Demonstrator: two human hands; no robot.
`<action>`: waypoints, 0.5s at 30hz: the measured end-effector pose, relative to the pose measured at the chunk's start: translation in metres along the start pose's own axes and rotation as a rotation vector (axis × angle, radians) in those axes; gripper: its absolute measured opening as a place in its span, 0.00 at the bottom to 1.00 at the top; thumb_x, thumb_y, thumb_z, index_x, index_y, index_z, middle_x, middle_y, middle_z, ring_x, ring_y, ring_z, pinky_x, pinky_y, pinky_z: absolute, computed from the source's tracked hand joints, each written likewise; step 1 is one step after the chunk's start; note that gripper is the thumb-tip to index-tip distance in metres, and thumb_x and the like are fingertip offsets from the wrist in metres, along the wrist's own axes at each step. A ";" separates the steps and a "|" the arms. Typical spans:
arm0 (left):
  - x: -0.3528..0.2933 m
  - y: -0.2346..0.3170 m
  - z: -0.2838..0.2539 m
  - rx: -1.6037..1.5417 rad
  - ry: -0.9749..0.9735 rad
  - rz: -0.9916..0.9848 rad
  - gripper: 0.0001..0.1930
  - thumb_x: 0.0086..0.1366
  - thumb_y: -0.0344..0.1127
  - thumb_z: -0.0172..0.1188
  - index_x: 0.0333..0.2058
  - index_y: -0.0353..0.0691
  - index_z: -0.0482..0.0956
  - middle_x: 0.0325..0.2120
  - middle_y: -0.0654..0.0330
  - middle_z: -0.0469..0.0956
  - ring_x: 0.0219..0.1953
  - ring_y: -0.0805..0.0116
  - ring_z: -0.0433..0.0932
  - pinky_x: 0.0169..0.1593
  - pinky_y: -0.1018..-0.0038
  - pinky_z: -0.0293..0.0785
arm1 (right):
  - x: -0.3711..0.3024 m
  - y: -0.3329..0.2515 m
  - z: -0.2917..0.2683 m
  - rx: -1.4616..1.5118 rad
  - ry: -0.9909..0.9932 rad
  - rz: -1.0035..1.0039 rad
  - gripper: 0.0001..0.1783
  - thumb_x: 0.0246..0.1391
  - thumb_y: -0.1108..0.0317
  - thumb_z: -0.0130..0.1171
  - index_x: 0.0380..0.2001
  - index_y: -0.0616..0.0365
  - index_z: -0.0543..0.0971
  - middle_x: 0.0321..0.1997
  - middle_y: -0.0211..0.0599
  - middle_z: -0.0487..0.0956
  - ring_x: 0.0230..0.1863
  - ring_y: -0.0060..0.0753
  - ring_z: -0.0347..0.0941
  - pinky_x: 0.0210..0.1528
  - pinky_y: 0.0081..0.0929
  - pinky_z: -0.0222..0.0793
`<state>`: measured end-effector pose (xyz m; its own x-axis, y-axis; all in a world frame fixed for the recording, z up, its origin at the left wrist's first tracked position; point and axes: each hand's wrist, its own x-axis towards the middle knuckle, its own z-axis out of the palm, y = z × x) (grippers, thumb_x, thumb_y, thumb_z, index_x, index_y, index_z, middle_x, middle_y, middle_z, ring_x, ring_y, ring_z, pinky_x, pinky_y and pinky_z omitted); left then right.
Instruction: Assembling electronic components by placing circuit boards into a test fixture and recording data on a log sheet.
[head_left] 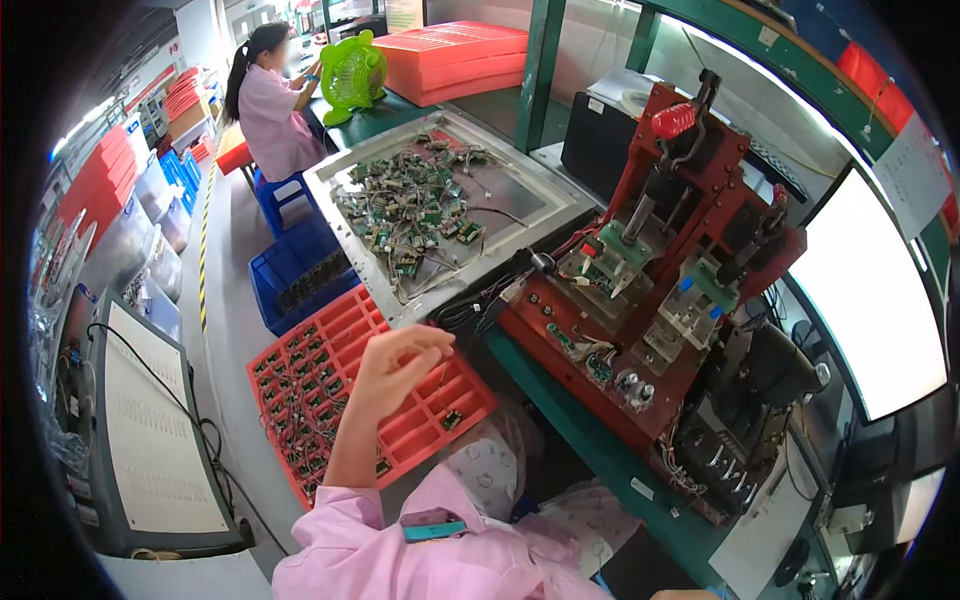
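My left hand (398, 362) is raised over a red compartment tray (405, 450), its fingers curled with the tips together. Whether something thin is pinched in them is too small to make out. Below the fingers, a small circuit board (452, 418) lies in one of the tray's right-hand slots. Several small boards with wires (305, 385) fill the tray's left part. Only a sliver of my right hand (685, 595) shows at the lower edge, its fingers hidden. Beyond the tray, a pile of wired circuit boards (410, 205) lies on a metal-framed panel (505, 190).
A red test fixture (590, 350) with lever clamps stands on the green bench (560, 430) at right, near a bright screen (880, 290). A blue bin (275, 270) sits left of the panel. Further back, a person in pink (275, 125) sits by a green fan (352, 78).
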<state>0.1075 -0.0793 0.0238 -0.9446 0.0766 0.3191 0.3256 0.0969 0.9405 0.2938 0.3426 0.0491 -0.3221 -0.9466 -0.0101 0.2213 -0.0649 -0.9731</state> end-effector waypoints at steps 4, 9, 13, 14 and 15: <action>0.023 -0.014 -0.012 0.094 0.044 -0.006 0.09 0.61 0.28 0.56 0.39 0.35 0.80 0.29 0.60 0.81 0.34 0.74 0.78 0.39 0.77 0.73 | 0.007 -0.006 -0.023 0.121 -0.127 -0.207 0.15 0.42 0.60 0.57 0.20 0.64 0.77 0.19 0.49 0.74 0.21 0.52 0.71 0.22 0.40 0.62; 0.067 -0.028 -0.027 0.502 0.137 0.067 0.09 0.60 0.30 0.58 0.39 0.38 0.80 0.29 0.59 0.81 0.31 0.73 0.78 0.37 0.77 0.72 | 0.015 0.005 -0.023 -0.088 -0.355 -0.203 0.14 0.49 0.61 0.55 0.23 0.61 0.79 0.24 0.49 0.76 0.25 0.52 0.72 0.25 0.43 0.66; 0.091 -0.043 -0.040 0.789 0.246 0.053 0.09 0.55 0.29 0.59 0.36 0.40 0.81 0.32 0.55 0.80 0.33 0.61 0.79 0.38 0.70 0.73 | 0.035 -0.023 -0.033 -0.291 -0.291 -0.105 0.12 0.50 0.62 0.59 0.33 0.60 0.79 0.30 0.41 0.79 0.29 0.44 0.74 0.30 0.33 0.69; 0.088 -0.046 -0.052 0.932 0.274 0.045 0.09 0.54 0.30 0.59 0.35 0.40 0.81 0.33 0.55 0.80 0.34 0.58 0.79 0.40 0.68 0.73 | 0.041 -0.024 -0.047 -0.323 -0.301 -0.100 0.13 0.50 0.62 0.60 0.35 0.60 0.80 0.32 0.40 0.79 0.31 0.42 0.75 0.32 0.31 0.70; 0.086 -0.045 -0.060 1.058 0.296 0.047 0.09 0.53 0.30 0.60 0.34 0.40 0.81 0.33 0.55 0.80 0.36 0.56 0.78 0.41 0.66 0.73 | 0.044 -0.029 -0.054 -0.362 -0.297 -0.083 0.14 0.50 0.63 0.62 0.37 0.59 0.80 0.33 0.38 0.80 0.32 0.40 0.75 0.33 0.28 0.71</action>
<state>0.0091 -0.1368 0.0157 -0.8566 -0.1252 0.5005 0.0983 0.9127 0.3966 0.2231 0.3197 0.0647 -0.0365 -0.9956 0.0865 -0.1460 -0.0803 -0.9860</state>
